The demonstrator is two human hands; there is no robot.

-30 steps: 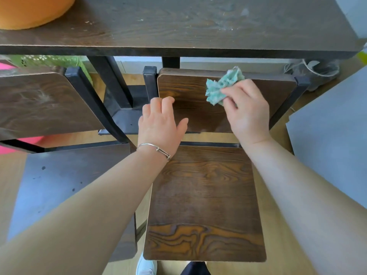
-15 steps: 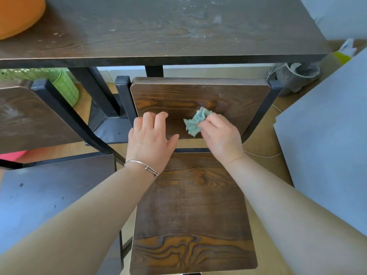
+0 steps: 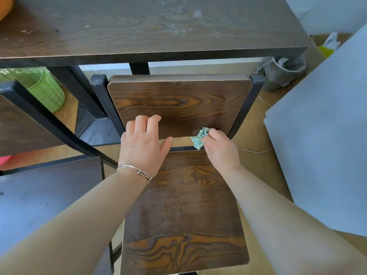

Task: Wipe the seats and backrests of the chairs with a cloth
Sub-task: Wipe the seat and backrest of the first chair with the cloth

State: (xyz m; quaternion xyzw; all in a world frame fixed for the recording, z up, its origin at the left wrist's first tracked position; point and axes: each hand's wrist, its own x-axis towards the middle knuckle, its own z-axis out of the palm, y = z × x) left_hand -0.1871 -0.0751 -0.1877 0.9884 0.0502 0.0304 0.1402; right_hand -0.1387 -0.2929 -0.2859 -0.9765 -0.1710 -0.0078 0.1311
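My right hand (image 3: pixel 220 149) pinches the crumpled teal cloth (image 3: pixel 199 136) at the lower right edge of the dark-brown wood-grain backrest (image 3: pixel 178 100), frame centre — wiping its bottom strip. My left hand (image 3: pixel 143 143), fingers relaxed and holding nothing, presses the lower left — bracing the chair, I reckon.

A dark wooden table (image 3: pixel 139 26) spans the top, its surface flecked with pale specks, with an orange object (image 3: pixel 4 7) at its left edge. 1 green perforated basket (image 3: pixel 47 90) shows under it at left. 1 grey bin (image 3: pixel 284 74) stands near its right end. A white cable (image 3: pixel 256 151) lies on the floor beside a large grey panel (image 3: pixel 321 145).
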